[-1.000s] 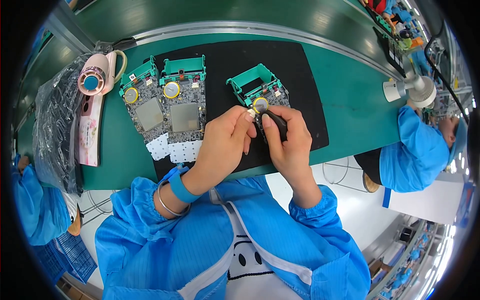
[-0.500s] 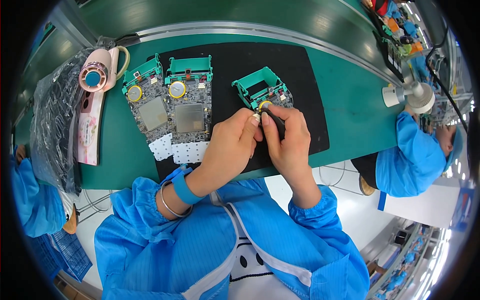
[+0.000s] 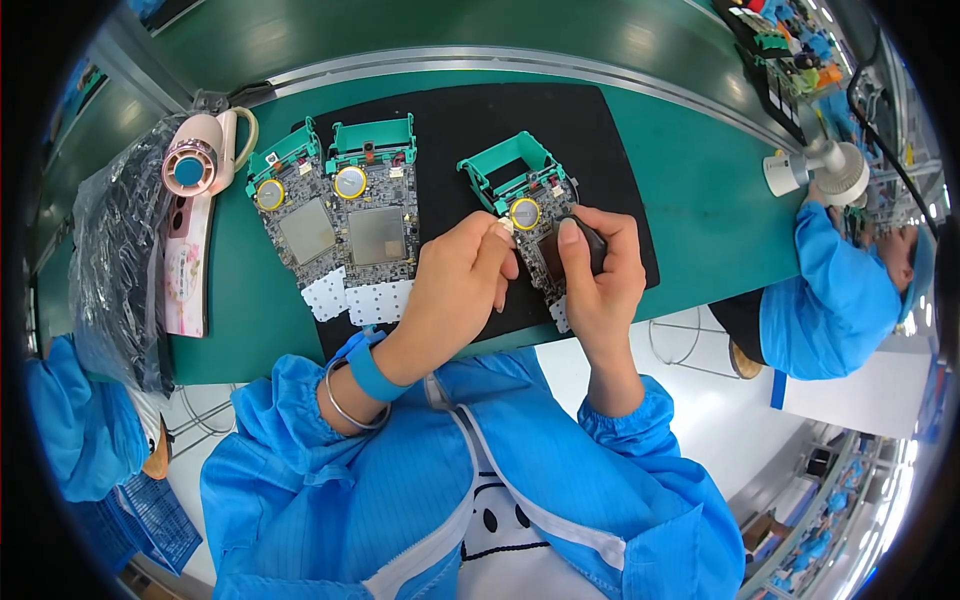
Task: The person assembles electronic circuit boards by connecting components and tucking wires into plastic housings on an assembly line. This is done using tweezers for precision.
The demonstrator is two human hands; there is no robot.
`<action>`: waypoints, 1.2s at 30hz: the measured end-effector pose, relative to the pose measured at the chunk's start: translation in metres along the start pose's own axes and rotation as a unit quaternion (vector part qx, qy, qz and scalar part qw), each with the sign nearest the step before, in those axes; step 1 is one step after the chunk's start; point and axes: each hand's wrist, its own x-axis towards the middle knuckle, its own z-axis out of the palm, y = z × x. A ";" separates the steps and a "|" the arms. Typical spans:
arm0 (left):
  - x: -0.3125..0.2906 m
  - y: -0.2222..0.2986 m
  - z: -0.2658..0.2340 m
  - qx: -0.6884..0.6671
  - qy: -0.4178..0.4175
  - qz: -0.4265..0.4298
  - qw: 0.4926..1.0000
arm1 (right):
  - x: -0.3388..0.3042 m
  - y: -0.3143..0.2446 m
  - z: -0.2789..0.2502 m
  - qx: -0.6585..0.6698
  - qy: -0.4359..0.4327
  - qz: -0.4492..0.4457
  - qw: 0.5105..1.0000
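Observation:
A circuit board (image 3: 545, 225) with a green plastic frame (image 3: 512, 165) at its far end lies under my hands. Its round coin cell (image 3: 525, 213), ringed in yellow, shows between them. My left hand (image 3: 463, 265) pinches a small white piece, perhaps a connector, at the board's left edge beside the cell. At the right edge my right hand (image 3: 608, 265) is closed around a black rounded object (image 3: 594, 245), its thumb over the board's dark screen-like part. Its fingers hide much of that object, so its kind is unclear.
Two similar boards (image 3: 376, 235) (image 3: 306, 230) lie to the left on the black mat (image 3: 450, 130). Farther left are a pink handheld fan (image 3: 195, 165), a flat pink-and-white item (image 3: 186, 270) and a black plastic bag (image 3: 115, 250). A white lamp-like device (image 3: 835, 185) and a co-worker (image 3: 835, 300) are at right.
My right hand has moved right with the black object, off the coin cell, which now shows fully. More of the board's lower part is visible. The left hand keeps its pinch.

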 end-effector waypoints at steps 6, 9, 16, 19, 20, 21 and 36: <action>0.004 -0.001 -0.003 0.003 -0.007 0.003 1.000 | 0.004 0.013 0.005 -0.138 -0.054 -0.092 0.985; 0.001 0.000 -0.003 -0.008 -0.010 -0.003 1.000 | 0.004 0.008 0.002 -0.138 -0.054 -0.103 0.984; -0.021 0.012 -0.005 -0.058 -0.042 -0.107 0.992 | 0.012 0.004 -0.017 0.066 0.075 0.066 0.993; -0.023 0.047 -0.018 0.150 -0.085 -0.093 0.981 | 0.016 0.014 -0.022 0.080 0.063 0.074 0.992; -0.023 0.054 -0.019 0.223 -0.077 -0.015 0.972 | 0.016 0.016 -0.021 0.093 0.045 0.079 0.991; -0.013 0.060 -0.018 0.296 -0.031 0.122 0.947 | 0.018 0.014 -0.019 0.118 0.037 0.086 0.989; 0.107 0.057 -0.018 0.290 -0.343 0.181 0.875 | 0.017 0.012 -0.014 0.049 -0.042 0.068 0.996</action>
